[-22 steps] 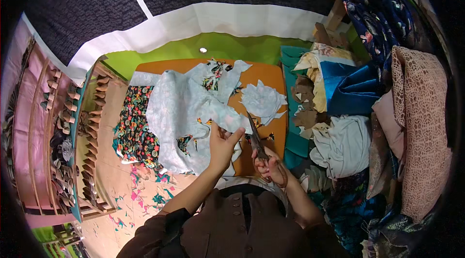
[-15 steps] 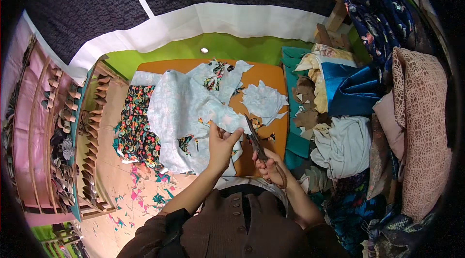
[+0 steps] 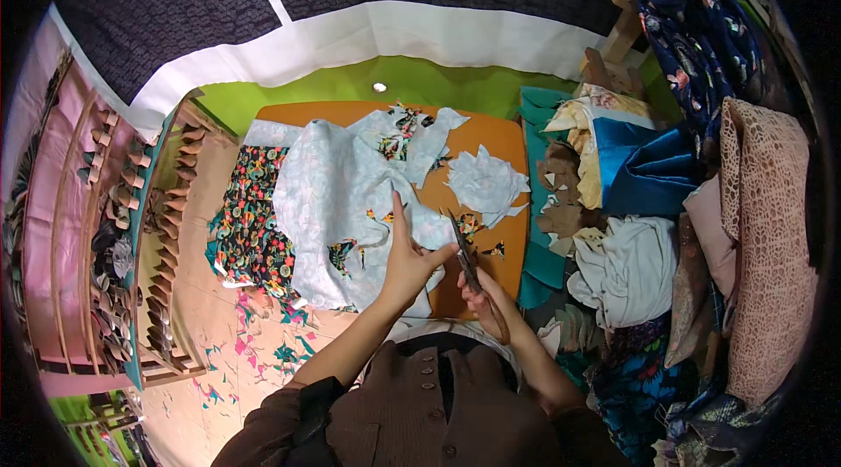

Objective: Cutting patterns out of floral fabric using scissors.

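Note:
My right hand [image 3: 489, 302] is closed around the handles of dark metal scissors [image 3: 469, 267], whose blades point up and away over the orange table top [image 3: 515, 261]. To its left, my left hand [image 3: 412, 264] lies over a pale fabric [image 3: 328, 173] with index finger and thumb stretched apart; I see nothing between them. The fabric shows its whitish back, and its black floral printed face [image 3: 256, 208] hangs at the left. Beyond the scissors lies a pile of pointed pale cut pieces [image 3: 491, 184]. Small printed scraps [image 3: 470, 223] are beside the blades.
At the left stands a wooden rack [image 3: 181, 244] with rows of small pointed pieces. Coloured scraps [image 3: 285, 360] litter the floor. Folded blue satin [image 3: 644, 165], a crumpled white cloth [image 3: 626, 270] and other fabrics are heaped at the right. A green cloth edge [image 3: 455, 75] runs behind the table.
My left thumb and index finger have spread apart from the fabric edge they pinched. The scissors have drawn slightly nearer to me, and the view has shifted a little.

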A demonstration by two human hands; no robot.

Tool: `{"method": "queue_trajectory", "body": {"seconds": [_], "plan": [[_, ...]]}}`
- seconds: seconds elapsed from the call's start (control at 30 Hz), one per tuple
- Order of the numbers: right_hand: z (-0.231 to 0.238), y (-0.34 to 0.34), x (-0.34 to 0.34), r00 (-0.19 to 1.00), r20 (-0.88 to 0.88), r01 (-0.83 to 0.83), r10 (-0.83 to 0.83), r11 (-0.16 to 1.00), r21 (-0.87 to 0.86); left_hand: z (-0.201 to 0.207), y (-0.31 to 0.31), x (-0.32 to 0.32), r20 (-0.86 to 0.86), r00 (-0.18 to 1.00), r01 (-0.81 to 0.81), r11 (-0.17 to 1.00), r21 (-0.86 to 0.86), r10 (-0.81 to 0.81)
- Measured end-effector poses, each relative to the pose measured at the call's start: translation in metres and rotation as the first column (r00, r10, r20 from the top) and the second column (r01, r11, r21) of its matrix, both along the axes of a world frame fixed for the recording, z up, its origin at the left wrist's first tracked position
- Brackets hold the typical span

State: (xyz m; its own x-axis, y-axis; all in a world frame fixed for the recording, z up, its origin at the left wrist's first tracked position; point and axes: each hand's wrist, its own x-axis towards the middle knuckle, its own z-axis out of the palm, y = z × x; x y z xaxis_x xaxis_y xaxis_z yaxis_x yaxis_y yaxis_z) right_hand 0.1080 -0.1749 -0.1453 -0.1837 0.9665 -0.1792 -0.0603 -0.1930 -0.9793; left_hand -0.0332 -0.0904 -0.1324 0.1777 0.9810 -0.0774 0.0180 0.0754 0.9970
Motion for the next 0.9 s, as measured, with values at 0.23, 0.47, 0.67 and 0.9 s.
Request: {"method": "queue_trajectory", "body": {"seconds": [0.23,0.47,0.67,0.9], "plan": [[-0.007,0.004,0.005,0.99,-0.116,-0.09,0.076,0.989,-0.121,0.017,0.003,-0.013,-0.162,0.987,-0.002,0.993,-0.115,-0.016],[-0.016,0.006,0.004,0.983,-0.162,-0.103,0.085,0.989,-0.105,-0.007,0.006,-0.024,-0.087,0.984,0.148,0.987,-0.065,-0.153],[-0.001,0.014,0.006,0.975,-0.22,-0.101,-0.011,0.865,-0.491,0.003,0.007,-0.032,-0.177,0.965,0.179,0.98,-0.083,-0.191],[-0.013,0.002,0.006,0.981,-0.097,-0.176,0.167,0.98,-0.096,0.008,0.007,-0.034,-0.348,0.88,0.303,0.946,-0.112,-0.323]]}}
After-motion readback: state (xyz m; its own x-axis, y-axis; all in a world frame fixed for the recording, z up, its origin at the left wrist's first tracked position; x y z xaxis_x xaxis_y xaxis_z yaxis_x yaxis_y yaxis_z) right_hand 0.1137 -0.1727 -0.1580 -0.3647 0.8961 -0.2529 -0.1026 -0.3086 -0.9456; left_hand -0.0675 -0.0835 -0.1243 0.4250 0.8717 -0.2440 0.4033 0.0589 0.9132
